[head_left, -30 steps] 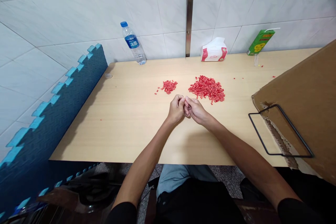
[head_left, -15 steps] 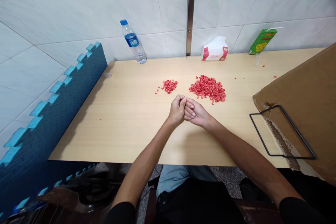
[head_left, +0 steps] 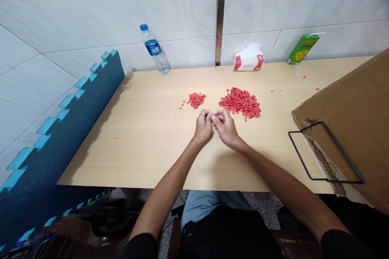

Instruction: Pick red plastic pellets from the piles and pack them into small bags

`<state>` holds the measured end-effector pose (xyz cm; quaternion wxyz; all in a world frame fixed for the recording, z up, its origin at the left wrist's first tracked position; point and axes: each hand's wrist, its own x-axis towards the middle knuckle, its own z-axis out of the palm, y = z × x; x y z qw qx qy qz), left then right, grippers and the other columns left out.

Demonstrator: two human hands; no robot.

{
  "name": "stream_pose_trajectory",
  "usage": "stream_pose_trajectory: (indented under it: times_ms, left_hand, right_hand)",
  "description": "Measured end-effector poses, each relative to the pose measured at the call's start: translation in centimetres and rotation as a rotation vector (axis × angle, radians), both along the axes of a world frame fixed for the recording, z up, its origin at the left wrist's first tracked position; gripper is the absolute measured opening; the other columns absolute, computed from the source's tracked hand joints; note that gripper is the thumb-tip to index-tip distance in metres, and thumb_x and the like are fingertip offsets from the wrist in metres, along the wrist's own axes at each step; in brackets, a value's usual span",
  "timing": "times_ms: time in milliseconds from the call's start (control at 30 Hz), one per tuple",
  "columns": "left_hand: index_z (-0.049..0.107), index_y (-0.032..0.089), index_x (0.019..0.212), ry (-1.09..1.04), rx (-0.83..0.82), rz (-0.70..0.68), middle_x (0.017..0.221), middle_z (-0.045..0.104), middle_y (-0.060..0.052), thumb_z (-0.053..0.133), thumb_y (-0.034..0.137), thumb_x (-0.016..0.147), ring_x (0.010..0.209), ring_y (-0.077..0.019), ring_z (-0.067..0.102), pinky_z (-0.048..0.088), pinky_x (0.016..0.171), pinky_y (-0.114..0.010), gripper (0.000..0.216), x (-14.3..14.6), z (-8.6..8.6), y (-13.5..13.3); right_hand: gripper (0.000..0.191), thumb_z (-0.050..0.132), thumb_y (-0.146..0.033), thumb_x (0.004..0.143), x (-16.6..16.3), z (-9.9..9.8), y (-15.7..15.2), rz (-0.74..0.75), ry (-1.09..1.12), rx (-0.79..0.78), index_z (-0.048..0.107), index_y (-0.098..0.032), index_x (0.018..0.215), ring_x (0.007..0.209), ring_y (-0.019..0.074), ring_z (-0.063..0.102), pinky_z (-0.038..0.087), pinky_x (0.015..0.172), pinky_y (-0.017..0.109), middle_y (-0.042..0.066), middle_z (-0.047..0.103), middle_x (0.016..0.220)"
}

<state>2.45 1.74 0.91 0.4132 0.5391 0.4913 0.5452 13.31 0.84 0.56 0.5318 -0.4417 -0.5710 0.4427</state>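
Observation:
My left hand (head_left: 204,126) and my right hand (head_left: 225,128) meet over the table, fingertips touching. Both are closed in a pinch. A speck of red shows between the fingertips, so a small red piece seems to be there, mostly hidden by the fingers. Just beyond my right hand lies a large heap of small red tube-like pieces (head_left: 241,102). A smaller pile of the same red pieces (head_left: 196,100) lies past my left hand, with a few loose ones at its left side.
A water bottle (head_left: 154,50), a tissue pack (head_left: 248,58) and a green drink carton (head_left: 303,49) stand along the tiled wall. On the right are a cardboard sheet (head_left: 349,129) and a black wire frame (head_left: 330,153). A blue foam mat (head_left: 73,129) edges the table's left side.
My right hand has turned from curled-in fingers to a fingertip pinch against my left hand. My left hand has barely moved. Both piles look the same.

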Motion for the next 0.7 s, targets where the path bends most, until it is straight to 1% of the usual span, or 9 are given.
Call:
stream_pose_trajectory:
  times_ms: [100,200,300,400,533,633,700]
  left_hand:
    - [0.045,0.018,0.077,-0.003,0.005,-0.013,0.067,0.045,0.003,0.053,0.037,0.087,0.060,-0.0094,0.043,0.037,0.057,-0.021,0.023,0.02,-0.10,-0.02]
    - [0.044,0.018,0.076,-0.022,0.005,-0.017,0.066,0.044,0.004,0.052,0.038,0.087,0.058,-0.0089,0.043,0.037,0.054,-0.021,0.024,0.00,-0.06,-0.03]
    - [0.044,0.019,0.077,-0.030,0.010,-0.003,0.067,0.045,0.004,0.053,0.040,0.087,0.056,-0.0085,0.043,0.036,0.052,-0.020,0.025,-0.05,0.01,-0.03]
    - [0.045,0.019,0.077,-0.007,0.026,0.006,0.064,0.045,0.004,0.054,0.039,0.087,0.054,-0.0085,0.043,0.036,0.051,-0.020,0.025,-0.06,0.00,-0.07]
    - [0.046,0.019,0.077,0.000,0.038,0.007,0.060,0.045,0.004,0.054,0.037,0.087,0.053,-0.0088,0.043,0.036,0.051,-0.020,0.023,0.06,-0.17,-0.17]
    - [0.047,0.019,0.078,0.019,0.056,0.049,0.062,0.047,0.004,0.055,0.035,0.086,0.053,-0.0084,0.045,0.037,0.051,-0.020,0.020,0.17,-0.36,-0.24]
    - [0.047,0.019,0.080,-0.008,0.026,0.039,0.059,0.047,0.005,0.054,0.034,0.087,0.048,-0.0080,0.043,0.035,0.048,-0.020,0.018,0.23,-0.48,-0.27]
  right_hand:
    - [0.026,0.057,-0.047,0.085,0.09,-0.12,0.19,-0.005,-0.007,0.015,0.052,-0.022,0.089,0.057,0.0116,0.054,0.043,0.053,0.023,-0.003,0.058,0.066]
    - [0.025,0.059,-0.045,0.083,0.10,-0.27,0.44,0.023,0.055,-0.001,0.054,-0.021,0.087,0.061,0.0123,0.058,0.047,0.057,0.024,-0.001,0.061,0.071]
    - [0.023,0.061,-0.042,0.082,0.06,-0.15,0.51,0.067,0.122,-0.030,0.055,-0.020,0.087,0.063,0.0128,0.060,0.050,0.060,0.025,-0.001,0.062,0.071]
    - [0.021,0.058,-0.041,0.085,0.06,0.16,0.37,0.059,0.110,-0.037,0.055,-0.020,0.085,0.061,0.0119,0.059,0.049,0.060,0.025,-0.001,0.061,0.068]
    - [0.025,0.054,-0.045,0.087,0.11,0.49,0.21,0.033,0.101,-0.035,0.054,-0.020,0.082,0.059,0.0109,0.056,0.047,0.058,0.023,-0.002,0.059,0.066]
    - [0.029,0.057,-0.048,0.085,0.09,0.55,0.31,0.105,0.153,-0.099,0.055,-0.019,0.081,0.056,0.0103,0.054,0.045,0.054,0.022,-0.003,0.057,0.063]
    - [0.030,0.060,-0.049,0.082,0.02,0.49,0.45,0.183,0.212,-0.144,0.055,-0.019,0.079,0.051,0.0095,0.051,0.042,0.050,0.022,-0.004,0.055,0.059]
